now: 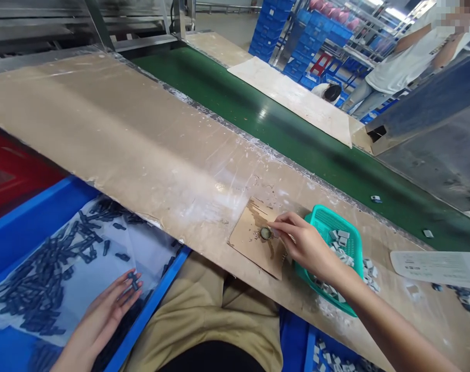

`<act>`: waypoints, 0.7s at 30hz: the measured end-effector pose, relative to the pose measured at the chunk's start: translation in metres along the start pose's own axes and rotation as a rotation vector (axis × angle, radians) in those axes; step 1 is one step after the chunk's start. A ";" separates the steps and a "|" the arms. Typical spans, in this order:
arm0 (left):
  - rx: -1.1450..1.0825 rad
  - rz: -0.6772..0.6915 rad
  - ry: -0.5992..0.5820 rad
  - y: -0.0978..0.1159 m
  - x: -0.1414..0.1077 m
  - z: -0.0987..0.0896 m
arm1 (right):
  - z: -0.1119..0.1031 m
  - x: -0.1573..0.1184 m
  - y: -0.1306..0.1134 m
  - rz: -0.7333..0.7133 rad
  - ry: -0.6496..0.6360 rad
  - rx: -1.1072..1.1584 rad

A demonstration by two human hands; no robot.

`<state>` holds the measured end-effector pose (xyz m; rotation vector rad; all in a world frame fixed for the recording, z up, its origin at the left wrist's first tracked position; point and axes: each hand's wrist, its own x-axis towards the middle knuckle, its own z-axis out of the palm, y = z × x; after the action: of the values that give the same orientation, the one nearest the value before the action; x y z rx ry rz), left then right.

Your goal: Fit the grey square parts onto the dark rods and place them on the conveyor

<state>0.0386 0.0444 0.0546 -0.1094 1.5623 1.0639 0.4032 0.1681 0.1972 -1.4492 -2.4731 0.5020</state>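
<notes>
Factory hall behind, with blue crates in stacks and a person in a white shirt at the upper right. Across the middle, a long green belt, slanting from upper left to lower right. On the near side of it, a broad brown table, scuffed and flecked with white. Below the table's edge at left, a blue bin, lined with pale sheeting and strewn with dark parts. Toward the right on the table, a teal basket with small grey pieces inside and more loose just beside it. Left of the basket, near the front edge, a stained square of cardboard.

Over the bin, the left hand, thumb and fingers pinching one dark piece. Above the cardboard, the right hand, forearm crossing over the basket, thumb and forefinger close together at the tips; too small to tell whether empty or pinching something.

Just left of those fingertips and slightly lower in view, a small round cup on the cardboard, far nearer to the right hand than to the left. Well apart from the cup, to its lower left, the dark piece, long axis steep and crosswise to the line toward the cup.
</notes>
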 end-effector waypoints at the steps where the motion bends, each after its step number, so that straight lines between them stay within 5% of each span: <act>1: -0.033 -0.012 -0.014 0.002 -0.007 0.008 | 0.003 0.001 0.000 -0.021 0.000 -0.031; 5: -0.051 -0.025 -0.144 0.004 -0.032 0.036 | 0.014 0.001 0.006 -0.017 -0.009 -0.104; 15: 0.004 -0.082 -0.493 -0.010 -0.066 0.065 | 0.019 0.001 0.003 0.076 -0.002 0.019; 21: -0.068 -0.098 -0.703 -0.013 -0.085 0.111 | -0.005 -0.007 -0.018 0.251 0.136 0.480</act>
<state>0.1552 0.0705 0.1285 0.1314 0.8779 0.9396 0.3939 0.1545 0.2094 -1.5255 -1.8973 0.9356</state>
